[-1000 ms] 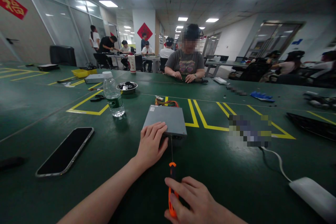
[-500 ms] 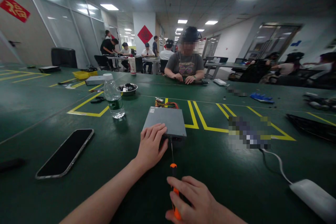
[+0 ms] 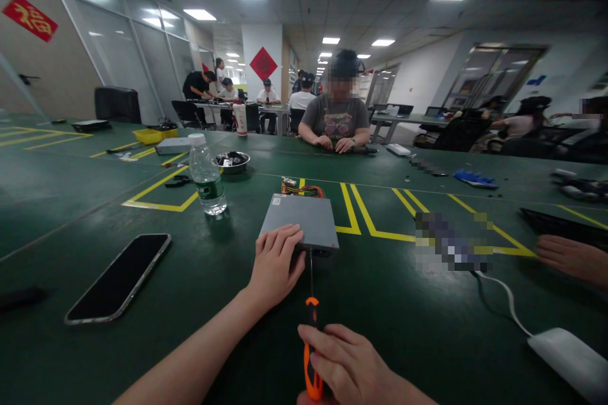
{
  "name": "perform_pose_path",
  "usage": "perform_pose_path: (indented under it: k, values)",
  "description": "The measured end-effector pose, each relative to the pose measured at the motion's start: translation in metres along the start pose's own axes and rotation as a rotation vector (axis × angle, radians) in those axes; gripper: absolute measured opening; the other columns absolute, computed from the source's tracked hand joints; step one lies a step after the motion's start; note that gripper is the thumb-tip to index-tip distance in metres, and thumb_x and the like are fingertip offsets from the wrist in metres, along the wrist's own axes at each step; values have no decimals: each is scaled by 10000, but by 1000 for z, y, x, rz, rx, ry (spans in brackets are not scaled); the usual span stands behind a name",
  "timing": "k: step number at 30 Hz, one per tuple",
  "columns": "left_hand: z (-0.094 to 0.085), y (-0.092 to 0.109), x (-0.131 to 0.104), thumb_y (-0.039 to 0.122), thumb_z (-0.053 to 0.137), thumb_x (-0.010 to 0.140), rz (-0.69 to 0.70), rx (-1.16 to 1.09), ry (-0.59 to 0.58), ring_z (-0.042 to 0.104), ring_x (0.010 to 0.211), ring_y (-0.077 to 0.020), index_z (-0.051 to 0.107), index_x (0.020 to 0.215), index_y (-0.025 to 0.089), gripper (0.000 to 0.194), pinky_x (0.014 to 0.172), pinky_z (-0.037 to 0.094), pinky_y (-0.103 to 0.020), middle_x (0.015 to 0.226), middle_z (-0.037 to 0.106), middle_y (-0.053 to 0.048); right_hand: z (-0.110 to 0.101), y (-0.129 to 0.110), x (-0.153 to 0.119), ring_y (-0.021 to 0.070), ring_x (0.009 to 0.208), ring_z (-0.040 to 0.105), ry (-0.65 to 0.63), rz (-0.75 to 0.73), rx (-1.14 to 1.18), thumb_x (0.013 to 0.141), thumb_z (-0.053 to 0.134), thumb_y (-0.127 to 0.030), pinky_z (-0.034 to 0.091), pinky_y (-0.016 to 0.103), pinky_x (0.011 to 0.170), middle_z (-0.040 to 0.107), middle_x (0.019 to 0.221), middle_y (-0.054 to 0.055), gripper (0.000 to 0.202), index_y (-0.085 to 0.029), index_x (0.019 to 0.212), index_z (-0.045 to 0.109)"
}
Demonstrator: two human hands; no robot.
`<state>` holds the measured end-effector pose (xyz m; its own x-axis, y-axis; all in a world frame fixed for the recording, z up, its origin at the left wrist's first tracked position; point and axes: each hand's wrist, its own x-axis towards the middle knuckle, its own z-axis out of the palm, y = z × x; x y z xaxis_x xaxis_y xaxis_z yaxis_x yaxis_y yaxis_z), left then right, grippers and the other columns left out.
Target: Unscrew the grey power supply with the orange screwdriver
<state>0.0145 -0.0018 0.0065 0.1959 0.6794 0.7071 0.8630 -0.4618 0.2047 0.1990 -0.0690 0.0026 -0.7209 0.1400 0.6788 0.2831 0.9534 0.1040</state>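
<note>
A grey metal box (image 3: pixel 304 218) with a bundle of coloured wires (image 3: pixel 306 190) at its far side rests on the green table (image 3: pixel 190 354). My left hand (image 3: pixel 278 262) lies over the box's near left corner, fingers on its top and thumb at the near side, gripping it. Held in my right hand (image 3: pixel 344 364) is an orange and black screwdriver (image 3: pixel 312 316), its shaft pointing away from me. The tip meets the near face of the box; the exact contact spot is too dark to make out.
Left of the box are a water bottle (image 3: pixel 207 180), a phone (image 3: pixel 118 278) and a metal bowl (image 3: pixel 232 162). At right lie a white power bank (image 3: pixel 570 361) with a cable and another person's hand (image 3: pixel 570 257). Someone sits opposite (image 3: pixel 335 120).
Another person's hand has come in at the right edge. My right hand and the screwdriver handle have shifted slightly left, with the handle turned. My left hand stays on the box.
</note>
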Motion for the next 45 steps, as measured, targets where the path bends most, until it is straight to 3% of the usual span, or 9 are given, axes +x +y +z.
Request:
perform_pose_path:
  k: [5, 8, 15, 18, 22, 26, 31, 36, 45]
  values:
    - [1, 0, 0, 241, 485, 841, -1, 0, 1, 461, 1147, -199, 492, 1130, 221, 289, 942, 285, -386, 1206, 568, -38, -1, -2, 7, 141, 805, 640, -51, 11, -51, 919, 423, -287, 510, 257, 733, 666, 966, 103, 209, -169, 1023, 561]
    - [1, 0, 0, 238, 488, 838, -1, 7, 0, 463, 1146, -202, 492, 1127, 220, 290, 941, 285, -387, 1205, 568, -40, 3, -2, 6, 105, 660, 620, 5, 6, -61, 902, 431, -192, 502, 243, 707, 670, 933, 97, 154, -168, 954, 574]
    - [2, 0, 0, 238, 492, 832, 3, 16, 5, 470, 1139, -211, 492, 1118, 218, 286, 934, 293, -394, 1192, 576, -48, 9, 1, -1, 133, 857, 635, 63, 21, -8, 951, 338, -231, 489, 266, 781, 682, 920, 95, 235, -150, 889, 549]
    - [2, 0, 0, 242, 487, 836, 0, 17, -1, 468, 1142, -213, 489, 1122, 221, 287, 931, 292, -396, 1193, 574, -48, 4, -1, 7, 121, 731, 644, 26, 14, -50, 969, 277, -251, 506, 267, 684, 689, 891, 80, 299, -173, 987, 565]
    - [2, 0, 0, 250, 478, 842, -2, 19, -2, 467, 1142, -215, 490, 1123, 222, 282, 930, 293, -398, 1193, 574, -50, 1, -3, 11, 99, 582, 609, 29, -10, -61, 960, 331, -274, 475, 228, 540, 689, 891, 99, 286, -151, 918, 586]
    - [2, 0, 0, 252, 477, 843, -6, 20, -4, 466, 1144, -219, 494, 1116, 221, 276, 928, 296, -402, 1191, 574, -55, 4, -2, 4, 110, 665, 628, 66, -17, -6, 945, 390, -280, 489, 227, 598, 682, 897, 118, 242, -118, 887, 560]
    - [2, 2, 1, 254, 478, 842, -13, 14, -3, 466, 1142, -225, 495, 1113, 222, 274, 927, 294, -408, 1189, 574, -59, 1, -2, 5, 151, 856, 631, -23, 31, 19, 951, 349, -333, 507, 247, 688, 666, 922, 132, 291, -118, 950, 545]
    - [3, 2, 1, 254, 489, 837, -17, 25, 7, 472, 1132, -217, 494, 1099, 221, 264, 923, 296, -402, 1186, 577, -48, 0, -4, 7, 131, 711, 643, -48, 36, -31, 936, 390, -319, 514, 258, 649, 667, 938, 105, 237, -171, 1000, 564]
    - [4, 3, 1, 260, 505, 824, -37, 24, 12, 477, 1123, -222, 497, 1085, 218, 264, 911, 308, -400, 1175, 580, -58, 8, -2, 2, 128, 698, 658, 95, 23, 4, 921, 442, -272, 518, 238, 641, 689, 872, 115, 169, -144, 845, 523]
